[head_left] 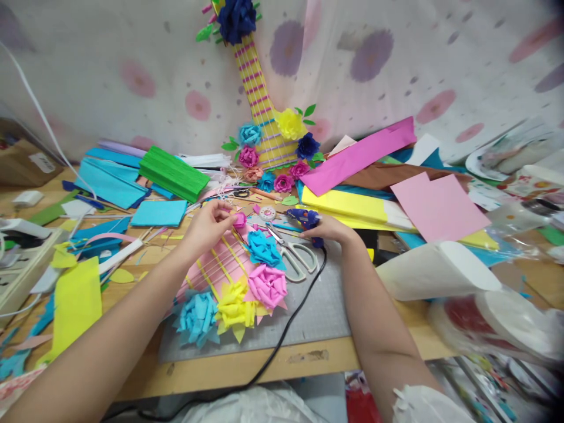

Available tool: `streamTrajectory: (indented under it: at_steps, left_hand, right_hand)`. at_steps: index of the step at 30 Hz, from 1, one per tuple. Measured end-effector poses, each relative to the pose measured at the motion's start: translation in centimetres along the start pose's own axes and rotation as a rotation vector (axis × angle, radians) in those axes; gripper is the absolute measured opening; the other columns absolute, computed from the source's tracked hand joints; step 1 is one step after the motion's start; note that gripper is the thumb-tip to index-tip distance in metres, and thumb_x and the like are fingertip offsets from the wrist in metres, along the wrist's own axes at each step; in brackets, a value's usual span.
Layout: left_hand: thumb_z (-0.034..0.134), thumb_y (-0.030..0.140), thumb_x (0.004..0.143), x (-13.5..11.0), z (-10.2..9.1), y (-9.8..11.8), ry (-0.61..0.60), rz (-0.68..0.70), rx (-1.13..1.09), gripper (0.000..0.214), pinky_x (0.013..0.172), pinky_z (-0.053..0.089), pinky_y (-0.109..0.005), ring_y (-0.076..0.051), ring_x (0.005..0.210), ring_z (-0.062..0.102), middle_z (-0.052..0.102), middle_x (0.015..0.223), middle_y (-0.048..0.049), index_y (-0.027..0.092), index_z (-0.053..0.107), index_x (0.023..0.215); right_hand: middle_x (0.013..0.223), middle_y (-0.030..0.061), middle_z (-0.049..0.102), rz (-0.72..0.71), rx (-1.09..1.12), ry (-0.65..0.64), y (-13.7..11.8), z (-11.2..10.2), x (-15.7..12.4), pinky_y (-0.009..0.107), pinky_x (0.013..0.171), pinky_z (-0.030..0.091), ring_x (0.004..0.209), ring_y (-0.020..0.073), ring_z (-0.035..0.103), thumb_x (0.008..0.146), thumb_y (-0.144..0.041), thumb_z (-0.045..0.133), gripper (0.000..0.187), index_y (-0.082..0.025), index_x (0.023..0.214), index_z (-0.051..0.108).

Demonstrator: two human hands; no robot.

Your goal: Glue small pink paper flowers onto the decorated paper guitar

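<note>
Between the fingertips of my left hand is a small pink paper flower, above a pink paper panel crossed by yellow strips and thin strings. Larger crepe paper flowers line this panel's edge: blue, pink, yellow and another blue flower. My right hand is closed around a dark blue glue gun, its nozzle pointing left toward the small flower. White-handled scissors lie just below the glue gun, on a grey cutting mat.
A flower-trimmed yellow paper guitar neck leans on the back curtain. Folded green crepe paper and blue sheets lie left; magenta and yellow paper right. A black cord crosses the mat. White rolls stand right.
</note>
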State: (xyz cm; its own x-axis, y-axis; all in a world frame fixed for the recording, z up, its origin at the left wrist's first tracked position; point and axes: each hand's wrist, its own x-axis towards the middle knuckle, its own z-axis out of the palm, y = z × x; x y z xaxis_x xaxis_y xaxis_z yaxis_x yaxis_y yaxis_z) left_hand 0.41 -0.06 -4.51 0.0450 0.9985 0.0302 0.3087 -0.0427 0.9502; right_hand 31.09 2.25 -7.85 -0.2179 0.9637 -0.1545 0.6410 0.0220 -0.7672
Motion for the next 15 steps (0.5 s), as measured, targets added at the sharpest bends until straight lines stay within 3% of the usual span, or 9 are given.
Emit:
streamTrajectory:
  at_steps: [3,6,10,12,15]
  left_hand:
    - [0.073,0.039,0.062,-0.1,0.3,0.4,-0.030,0.003,0.005,0.036,0.057,0.044,-0.027,-0.017,0.062,0.063,0.067,0.067,0.0001,0.019,0.056,0.086]
    - [0.071,0.033,0.065,-0.1,0.5,0.9,-0.082,-0.006,-0.020,0.030,0.057,0.044,-0.027,-0.017,0.060,0.064,0.066,0.064,0.0008,0.019,0.053,0.086]
    - [0.067,0.027,0.068,-0.2,0.8,1.9,-0.227,-0.022,-0.083,0.032,0.055,0.046,-0.028,-0.016,0.054,0.062,0.063,0.061,0.0045,0.021,0.049,0.093]
    - [0.067,0.026,0.069,-0.3,0.9,2.3,-0.339,0.008,-0.113,0.036,0.056,0.047,-0.028,-0.016,0.056,0.063,0.063,0.064,0.0045,0.023,0.046,0.099]
    - [0.068,0.027,0.069,-0.4,1.0,2.7,-0.461,0.067,-0.102,0.042,0.060,0.048,-0.027,-0.015,0.063,0.063,0.064,0.070,0.0033,0.024,0.046,0.106]
  right_hand:
    - [0.101,0.0067,0.070,-0.025,-0.065,0.007,-0.5,-1.0,-0.7,0.037,0.081,0.049,0.089,0.0240,0.062,0.053,-0.038,0.082,0.061,-0.019,0.109,0.067]
    - [0.103,0.0106,0.067,-0.025,-0.089,0.171,-1.8,-1.9,-1.6,0.037,0.080,0.048,0.090,0.0236,0.061,0.052,-0.044,0.083,0.068,-0.017,0.112,0.063]
    - [0.088,0.0051,0.066,-0.173,0.133,0.406,-4.5,-0.9,-2.0,0.032,0.073,0.048,0.079,0.0178,0.059,0.065,-0.048,0.072,0.044,-0.018,0.096,0.063]
    - [0.081,0.0020,0.064,-0.251,0.336,0.359,-5.8,0.8,-1.7,0.029,0.071,0.047,0.074,0.0145,0.058,0.069,-0.047,0.067,0.033,-0.019,0.084,0.061]
    - [0.074,-0.0011,0.062,-0.248,0.631,0.163,-7.2,3.7,-1.1,0.025,0.066,0.045,0.066,0.0104,0.055,0.067,-0.044,0.069,0.030,-0.019,0.079,0.059]
